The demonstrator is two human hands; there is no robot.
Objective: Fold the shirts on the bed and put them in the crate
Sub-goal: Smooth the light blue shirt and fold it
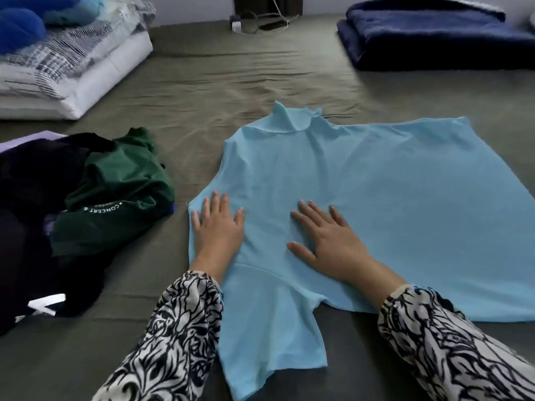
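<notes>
1. Shirt [362, 195], light blue, lies spread flat on the bed [231, 73] under both hands, collar pointing away from them.
2. Left hand [218, 227] presses flat on the shirt's left edge, fingers straight and slightly spread.
3. Right hand [327, 235] lies flat on the shirt's middle, fingers splayed, just right of the left hand.
4. Clothes pile [86, 198], green and dark, sits left of the left hand.
5. Folded blanket [434, 33] lies far beyond the right hand.

1. I see the shirt [362, 198] spread flat on the bed [202, 82], both hands [218, 227] [327, 238] on it.
2. Clothes pile [86, 198] lies left.
3. Pillows [72, 68] lie behind left, blanket [434, 33] behind right.
</notes>
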